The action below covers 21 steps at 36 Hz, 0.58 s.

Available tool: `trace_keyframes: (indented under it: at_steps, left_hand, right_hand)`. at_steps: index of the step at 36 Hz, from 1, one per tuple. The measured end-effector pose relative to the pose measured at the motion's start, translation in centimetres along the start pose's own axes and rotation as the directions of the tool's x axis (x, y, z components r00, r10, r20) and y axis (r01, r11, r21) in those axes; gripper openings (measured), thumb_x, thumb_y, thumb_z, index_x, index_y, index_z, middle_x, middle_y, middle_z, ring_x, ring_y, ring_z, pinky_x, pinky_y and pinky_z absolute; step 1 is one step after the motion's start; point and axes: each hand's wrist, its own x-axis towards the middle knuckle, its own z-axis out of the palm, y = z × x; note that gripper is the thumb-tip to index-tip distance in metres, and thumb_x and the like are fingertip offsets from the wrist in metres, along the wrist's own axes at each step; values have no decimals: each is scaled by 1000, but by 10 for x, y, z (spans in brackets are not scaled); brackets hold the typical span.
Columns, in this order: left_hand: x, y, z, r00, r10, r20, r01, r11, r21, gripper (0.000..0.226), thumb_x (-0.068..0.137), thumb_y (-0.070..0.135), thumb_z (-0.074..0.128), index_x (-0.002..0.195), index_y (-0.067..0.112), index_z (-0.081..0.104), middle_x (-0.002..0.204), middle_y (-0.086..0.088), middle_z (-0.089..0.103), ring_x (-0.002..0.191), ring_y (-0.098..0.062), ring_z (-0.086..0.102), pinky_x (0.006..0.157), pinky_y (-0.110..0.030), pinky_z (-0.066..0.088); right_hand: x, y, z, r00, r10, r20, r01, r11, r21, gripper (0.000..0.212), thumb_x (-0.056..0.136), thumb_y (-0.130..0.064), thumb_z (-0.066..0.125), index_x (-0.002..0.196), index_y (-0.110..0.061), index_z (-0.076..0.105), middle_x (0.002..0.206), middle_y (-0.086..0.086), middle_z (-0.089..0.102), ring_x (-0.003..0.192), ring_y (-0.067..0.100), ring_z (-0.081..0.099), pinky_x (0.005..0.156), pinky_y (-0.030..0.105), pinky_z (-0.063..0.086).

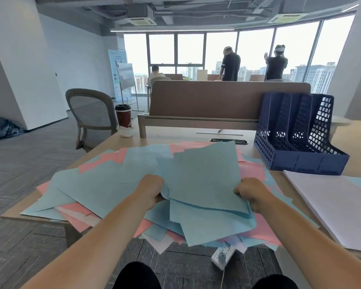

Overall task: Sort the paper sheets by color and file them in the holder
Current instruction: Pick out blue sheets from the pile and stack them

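A loose heap of blue, pink and white paper sheets [104,176] covers the desk in front of me. Both hands hold a raised bundle of blue sheets [204,174] above the heap. My left hand [149,189] grips the bundle's left lower edge, and my right hand [251,190] grips its right lower edge. Pink sheets [252,170] show underneath. The dark blue mesh file holder [296,138], with three upright slots, stands at the desk's back right; its slots look empty.
A stack of white sheets [338,207] lies at the right, in front of the holder. A dark phone-like object [229,141] and a pen lie behind the heap. A coffee cup [123,115], a chair [92,115] and a floor power strip [223,257] are nearby.
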Motion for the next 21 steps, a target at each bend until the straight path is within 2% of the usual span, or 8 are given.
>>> trace_keyframes:
  at_steps: [2,5,7,9,12,16,19,21]
  left_hand:
    - [0,1,-2,1000,11,-27,-11,1000,5,24,91,-12,44,88,4,62,87,-15,66,73,-29,64,49,-34,57]
    - [1,2,-5,999,41,2,-41,998,44,27,92,-10,42,92,6,64,90,-14,67,75,-26,64,51,-33,58]
    - [-1,5,-8,998,61,12,-62,994,88,27,93,-9,43,89,8,64,91,-12,67,77,-24,64,54,-31,58]
    - [-4,8,-10,998,62,32,-65,994,91,25,91,-11,48,88,7,64,91,-12,67,78,-24,65,55,-31,57]
    - [-10,13,-9,994,44,98,-47,998,34,19,90,-9,55,89,8,65,86,-11,69,75,-25,67,56,-35,60]
    - [-8,18,-7,982,45,184,-29,996,-88,25,97,15,51,116,8,66,98,-12,75,84,-28,73,65,-39,60]
    - [-6,18,-4,940,19,340,53,978,-202,49,99,50,42,124,15,65,119,-12,70,107,-31,68,85,-42,54]
    - [-4,18,0,902,66,428,54,963,-262,64,96,64,38,129,16,62,128,-12,66,118,-31,62,98,-45,48]
  right_hand:
    - [3,1,0,998,-18,-53,18,1000,-10,25,76,16,50,98,13,63,104,30,65,95,40,65,82,50,57]
    - [1,-1,-3,989,-83,-121,72,993,-93,15,81,11,51,88,5,63,97,24,63,93,36,61,73,38,50]
    - [0,-3,-7,985,-110,-134,90,984,-152,12,83,7,51,81,-1,59,94,21,59,93,35,59,74,37,46]
    - [2,-5,-13,984,-112,-141,83,977,-198,15,83,5,52,72,-6,54,92,20,56,91,33,58,74,38,46]
    - [-3,-9,-20,985,-111,-131,82,974,-212,19,83,3,52,66,-7,51,82,18,55,78,30,54,66,32,41]
    - [-8,-12,-19,985,-152,-83,123,952,-281,25,83,3,54,63,-11,50,81,15,56,77,27,52,62,30,38]
    - [-9,-10,-15,988,-142,-68,120,959,-257,21,80,6,55,64,-8,54,76,15,59,71,28,54,56,28,39]
    - [-10,-9,-12,989,-137,-52,120,961,-247,21,79,8,55,64,-7,56,72,14,59,66,27,55,55,27,40]
